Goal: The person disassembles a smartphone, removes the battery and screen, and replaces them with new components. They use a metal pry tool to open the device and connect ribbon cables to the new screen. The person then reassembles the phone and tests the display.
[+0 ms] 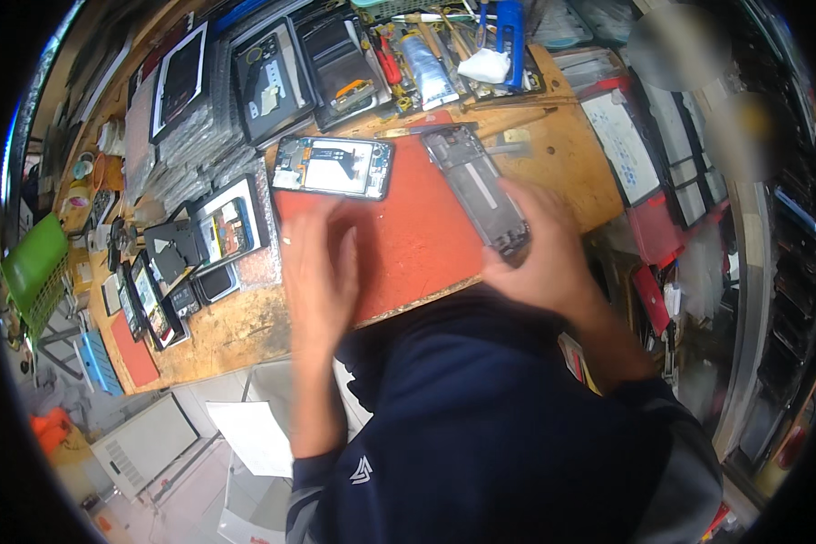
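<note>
My right hand (pixel 546 249) grips a grey phone frame (pixel 473 184) by its lower end, thumb at the bottom and fingers along the right edge. The frame is tilted over the right side of a red mat (pixel 408 240). My left hand (pixel 317 272) is over the mat's left part, somewhat blurred. Its fingers are loosely bent, the thumb stands apart, and nothing shows in it. Just beyond it lies an opened phone (pixel 333 168) with its white and black insides showing.
Opened tablets (pixel 272 82) and bubble wrap (pixel 186 136) line the back left. Several hand tools, a tube (pixel 426 71) and a blue tool (pixel 510 41) fill the back. More phone parts (pixel 168 263) lie on the wooden bench (pixel 236 331) at left. A green basket (pixel 34 272) stands beyond.
</note>
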A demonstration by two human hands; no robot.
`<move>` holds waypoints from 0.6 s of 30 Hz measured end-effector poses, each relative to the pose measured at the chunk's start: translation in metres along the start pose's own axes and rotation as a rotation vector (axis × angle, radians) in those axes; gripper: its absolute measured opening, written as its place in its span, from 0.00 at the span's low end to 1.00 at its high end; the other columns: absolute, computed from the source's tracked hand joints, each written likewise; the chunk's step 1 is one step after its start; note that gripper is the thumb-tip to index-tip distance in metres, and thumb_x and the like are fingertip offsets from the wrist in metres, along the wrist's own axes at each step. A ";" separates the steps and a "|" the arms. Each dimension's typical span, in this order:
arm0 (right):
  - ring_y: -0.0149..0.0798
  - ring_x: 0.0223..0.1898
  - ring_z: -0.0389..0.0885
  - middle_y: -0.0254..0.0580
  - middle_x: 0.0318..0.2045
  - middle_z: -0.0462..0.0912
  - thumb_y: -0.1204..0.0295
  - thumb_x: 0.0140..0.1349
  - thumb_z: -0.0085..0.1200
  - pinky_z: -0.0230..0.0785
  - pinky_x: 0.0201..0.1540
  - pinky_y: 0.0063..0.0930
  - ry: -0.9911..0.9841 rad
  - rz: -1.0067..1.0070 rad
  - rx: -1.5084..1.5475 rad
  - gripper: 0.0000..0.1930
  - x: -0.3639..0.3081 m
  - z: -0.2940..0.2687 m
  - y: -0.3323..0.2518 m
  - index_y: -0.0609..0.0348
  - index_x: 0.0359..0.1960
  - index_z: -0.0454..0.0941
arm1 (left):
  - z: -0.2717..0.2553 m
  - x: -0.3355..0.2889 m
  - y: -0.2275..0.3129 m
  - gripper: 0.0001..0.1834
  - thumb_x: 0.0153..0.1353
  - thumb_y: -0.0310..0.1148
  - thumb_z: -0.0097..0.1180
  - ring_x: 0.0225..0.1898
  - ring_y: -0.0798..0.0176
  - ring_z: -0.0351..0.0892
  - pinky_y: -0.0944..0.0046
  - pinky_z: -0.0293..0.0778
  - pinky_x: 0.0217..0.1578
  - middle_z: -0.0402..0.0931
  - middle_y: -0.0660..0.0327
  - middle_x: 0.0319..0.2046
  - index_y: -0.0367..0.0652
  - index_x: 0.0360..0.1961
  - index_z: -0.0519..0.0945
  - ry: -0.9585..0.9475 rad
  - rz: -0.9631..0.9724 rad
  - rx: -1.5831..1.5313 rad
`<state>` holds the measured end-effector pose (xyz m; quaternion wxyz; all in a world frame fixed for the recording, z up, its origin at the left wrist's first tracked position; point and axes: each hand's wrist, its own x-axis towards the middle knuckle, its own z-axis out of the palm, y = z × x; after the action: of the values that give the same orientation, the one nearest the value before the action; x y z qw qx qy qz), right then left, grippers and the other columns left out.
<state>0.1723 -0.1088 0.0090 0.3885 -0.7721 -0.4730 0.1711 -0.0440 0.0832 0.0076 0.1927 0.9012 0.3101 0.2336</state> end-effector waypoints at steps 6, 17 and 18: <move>0.50 0.56 0.85 0.66 0.56 0.84 0.52 0.70 0.40 0.76 0.59 0.43 -0.410 0.097 1.540 0.40 0.019 -0.030 0.040 0.81 0.70 0.69 | -0.030 0.084 -0.045 0.45 0.51 0.26 0.77 0.74 0.40 0.68 0.46 0.65 0.71 0.71 0.51 0.73 0.44 0.72 0.73 -0.395 0.251 0.156; 0.42 0.55 0.82 0.56 0.54 0.85 0.59 0.66 0.47 0.72 0.62 0.36 -0.302 0.084 1.352 0.37 0.009 -0.021 0.046 0.85 0.66 0.71 | -0.036 0.115 -0.053 0.50 0.46 0.34 0.82 0.65 0.43 0.75 0.48 0.70 0.65 0.76 0.53 0.65 0.45 0.73 0.74 -0.577 0.306 0.230; 0.41 0.56 0.82 0.56 0.55 0.84 0.61 0.64 0.48 0.71 0.64 0.35 -0.299 0.057 1.300 0.36 0.010 -0.023 0.046 0.85 0.66 0.71 | -0.035 0.115 -0.056 0.49 0.46 0.35 0.82 0.66 0.43 0.75 0.48 0.69 0.66 0.76 0.53 0.66 0.45 0.73 0.74 -0.571 0.311 0.205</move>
<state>0.2194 -0.1212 -0.0108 0.7004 -0.3611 -0.3017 0.5367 -0.0088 0.2056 0.0430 0.1423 0.9814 0.1243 -0.0339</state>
